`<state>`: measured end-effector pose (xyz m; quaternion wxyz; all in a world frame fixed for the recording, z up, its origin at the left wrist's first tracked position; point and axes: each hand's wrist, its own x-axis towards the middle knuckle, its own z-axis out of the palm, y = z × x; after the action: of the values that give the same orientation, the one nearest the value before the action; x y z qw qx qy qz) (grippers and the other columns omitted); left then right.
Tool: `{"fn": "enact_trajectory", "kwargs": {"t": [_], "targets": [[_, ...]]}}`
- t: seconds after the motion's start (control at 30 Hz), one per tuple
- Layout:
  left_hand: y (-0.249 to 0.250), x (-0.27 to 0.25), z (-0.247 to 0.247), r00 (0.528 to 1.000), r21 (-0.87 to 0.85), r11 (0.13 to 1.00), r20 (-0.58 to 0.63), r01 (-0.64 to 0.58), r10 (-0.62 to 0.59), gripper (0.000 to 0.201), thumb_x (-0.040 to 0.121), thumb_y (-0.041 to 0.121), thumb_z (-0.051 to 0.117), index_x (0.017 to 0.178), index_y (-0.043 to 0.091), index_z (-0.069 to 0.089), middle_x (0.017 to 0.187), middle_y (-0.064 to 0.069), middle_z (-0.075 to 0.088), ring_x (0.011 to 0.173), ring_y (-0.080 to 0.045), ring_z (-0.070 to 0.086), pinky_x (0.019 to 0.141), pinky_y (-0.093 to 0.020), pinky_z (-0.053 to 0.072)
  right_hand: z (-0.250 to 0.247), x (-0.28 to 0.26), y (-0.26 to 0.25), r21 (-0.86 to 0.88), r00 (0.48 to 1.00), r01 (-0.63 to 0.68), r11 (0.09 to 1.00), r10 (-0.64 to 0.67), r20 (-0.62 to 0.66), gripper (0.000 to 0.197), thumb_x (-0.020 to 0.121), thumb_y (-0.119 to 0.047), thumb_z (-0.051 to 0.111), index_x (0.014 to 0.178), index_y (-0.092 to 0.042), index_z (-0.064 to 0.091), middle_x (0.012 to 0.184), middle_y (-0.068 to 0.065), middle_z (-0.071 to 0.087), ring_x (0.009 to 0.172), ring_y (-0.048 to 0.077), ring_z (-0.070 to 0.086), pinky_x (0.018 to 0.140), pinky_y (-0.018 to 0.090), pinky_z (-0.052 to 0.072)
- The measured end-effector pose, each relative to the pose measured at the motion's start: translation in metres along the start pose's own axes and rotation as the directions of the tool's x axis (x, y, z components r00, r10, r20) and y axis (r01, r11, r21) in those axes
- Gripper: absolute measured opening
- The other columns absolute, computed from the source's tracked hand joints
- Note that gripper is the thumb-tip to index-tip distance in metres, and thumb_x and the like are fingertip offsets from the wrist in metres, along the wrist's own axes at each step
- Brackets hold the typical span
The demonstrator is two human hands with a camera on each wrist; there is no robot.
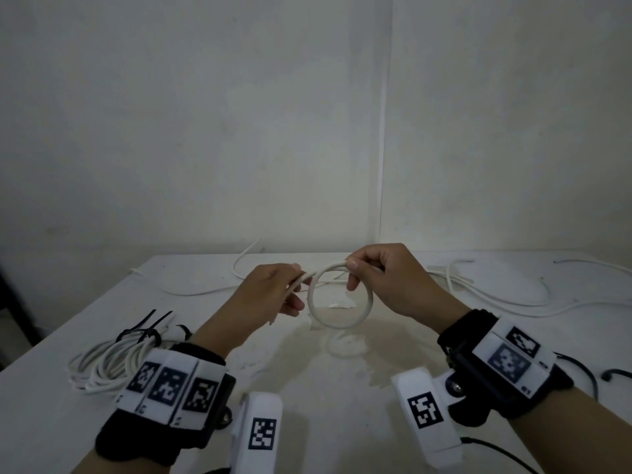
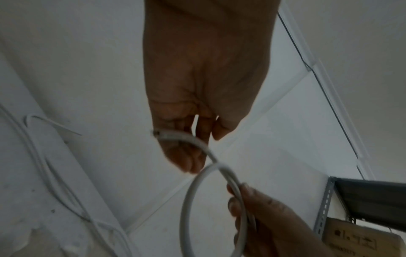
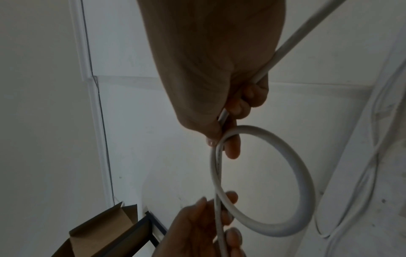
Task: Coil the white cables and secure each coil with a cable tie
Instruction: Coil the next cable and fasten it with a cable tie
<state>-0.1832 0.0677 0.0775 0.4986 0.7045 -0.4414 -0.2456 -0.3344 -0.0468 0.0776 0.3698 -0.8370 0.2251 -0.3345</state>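
Above the white table (image 1: 345,398) I hold a white cable bent into one round loop (image 1: 368,304). My right hand (image 1: 352,275) pinches the top of the loop between thumb and forefinger, where the strands cross. My left hand (image 1: 295,293) grips the cable's short free end just left of the loop. In the right wrist view the right hand (image 3: 223,146) holds the loop (image 3: 304,182), and the rest of the cable runs back through the palm. The left wrist view shows the left hand (image 2: 197,149) curled round the cable end (image 2: 157,133).
A finished white coil (image 1: 109,366) bound with a black cable tie (image 1: 147,334) lies at the near left, loose black ties (image 1: 160,319) beside it. Loose white cables (image 1: 513,301) trail across the back and right. A cardboard box (image 3: 103,231) and metal shelf (image 2: 325,205) stand beyond the table.
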Motion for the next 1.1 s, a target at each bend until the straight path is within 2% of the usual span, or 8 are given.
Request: {"fn": "enact_trajectory", "kwargs": {"t": [0.17, 0.3, 0.37, 0.47, 0.63, 0.8, 0.9, 1.1], "targets": [[0.004, -0.012, -0.012, 0.973, -0.231, 0.970, 0.230, 0.077, -0.023, 0.021, 0.092, 0.009, 0.049, 0.088, 0.002, 0.068, 0.065, -0.001, 0.065, 0.061, -0.012, 0.067, 0.060, -0.020, 0.056, -0.004, 0.000, 0.003, 0.004, 0.999, -0.002, 1.000, 0.002, -0.041, 0.034, 0.092, -0.016, 0.053, 0.059, -0.021, 0.060, 0.043, -0.022, 0.055, 0.043, -0.003, 0.045, 0.046, 0.007, 0.031], [0.002, -0.015, -0.001, 0.984, -0.308, 0.951, 0.168, 0.000, 0.054, 0.004, 0.074, 0.010, 0.063, 0.072, 0.006, 0.062, 0.076, -0.003, 0.070, 0.074, -0.020, 0.066, 0.066, -0.025, 0.059, 0.005, 0.000, 0.009, 0.023, 0.994, 0.004, 1.000, -0.001, -0.111, 0.035, 0.091, -0.017, 0.054, 0.057, -0.022, 0.060, 0.048, -0.018, 0.059, 0.046, 0.000, 0.044, 0.051, 0.010, 0.035], [-0.001, -0.015, 0.006, 0.982, -0.362, 0.932, 0.174, -0.001, 0.068, 0.017, 0.064, 0.018, 0.066, 0.073, 0.006, 0.056, 0.084, -0.009, 0.069, 0.080, -0.023, 0.067, 0.069, -0.031, 0.060, 0.008, -0.001, 0.011, 0.023, 0.990, 0.024, 0.999, -0.021, -0.138, 0.035, 0.091, -0.017, 0.054, 0.057, -0.024, 0.059, 0.050, -0.018, 0.059, 0.049, 0.004, 0.045, 0.053, 0.014, 0.038], [-0.001, -0.017, 0.015, 0.966, -0.467, 0.881, 0.254, 0.071, 0.056, 0.027, 0.065, 0.024, 0.060, 0.084, 0.005, 0.057, 0.066, -0.003, 0.068, 0.063, -0.014, 0.067, 0.060, -0.027, 0.058, 0.011, -0.004, 0.012, 0.020, 0.988, 0.034, 0.999, -0.031, -0.149, 0.033, 0.091, -0.015, 0.054, 0.059, -0.023, 0.059, 0.050, -0.017, 0.058, 0.049, 0.003, 0.044, 0.052, 0.014, 0.037], [0.002, -0.013, 0.025, 0.993, -0.332, 0.943, 0.107, -0.019, 0.058, 0.017, 0.076, 0.017, 0.066, 0.066, 0.007, 0.057, 0.043, 0.007, 0.045, 0.040, -0.006, 0.045, 0.049, -0.019, 0.049, 0.012, -0.006, 0.009, 0.064, 0.993, -0.004, 0.998, 0.011, -0.114, 0.025, 0.091, -0.018, 0.055, 0.067, -0.021, 0.062, 0.052, -0.014, 0.061, 0.053, 0.006, 0.049, 0.057, 0.021, 0.041], [-0.004, -0.004, 0.021, 0.989, -0.101, 0.984, -0.047, -0.145, 0.141, 0.016, 0.078, 0.011, 0.071, 0.075, -0.003, 0.063, 0.058, -0.006, 0.056, 0.038, -0.009, 0.052, 0.046, -0.019, 0.046, 0.001, -0.007, 0.000, 0.114, 0.997, -0.070, 0.991, 0.071, -0.001, 0.020, 0.092, -0.018, 0.054, 0.075, -0.011, 0.063, 0.061, -0.003, 0.066, 0.039, 0.000, 0.044, 0.047, 0.012, 0.036], [-0.009, 0.000, 0.020, 0.973, 0.045, 0.977, -0.091, -0.211, 0.214, 0.014, 0.078, 0.013, 0.073, 0.072, 0.003, 0.065, 0.060, -0.006, 0.057, 0.038, -0.007, 0.055, 0.046, -0.020, 0.046, -0.006, -0.008, -0.005, 0.142, 0.991, -0.122, 0.982, 0.112, 0.078, 0.018, 0.093, -0.018, 0.052, 0.078, -0.011, 0.059, 0.068, 0.005, 0.069, 0.029, 0.003, 0.036, 0.036, 0.008, 0.027], [-0.023, 0.003, 0.024, 0.870, 0.388, 0.844, -0.174, -0.371, 0.462, 0.018, 0.083, 0.013, 0.067, 0.068, 0.012, 0.056, 0.058, 0.000, 0.057, 0.048, -0.012, 0.054, 0.045, -0.020, 0.044, -0.009, -0.008, -0.005, 0.138, 0.973, -0.194, 0.971, 0.172, 0.157, 0.017, 0.093, -0.019, 0.052, 0.079, -0.011, 0.057, 0.048, -0.008, 0.063, 0.033, 0.003, 0.027, 0.036, 0.010, 0.027]]}}
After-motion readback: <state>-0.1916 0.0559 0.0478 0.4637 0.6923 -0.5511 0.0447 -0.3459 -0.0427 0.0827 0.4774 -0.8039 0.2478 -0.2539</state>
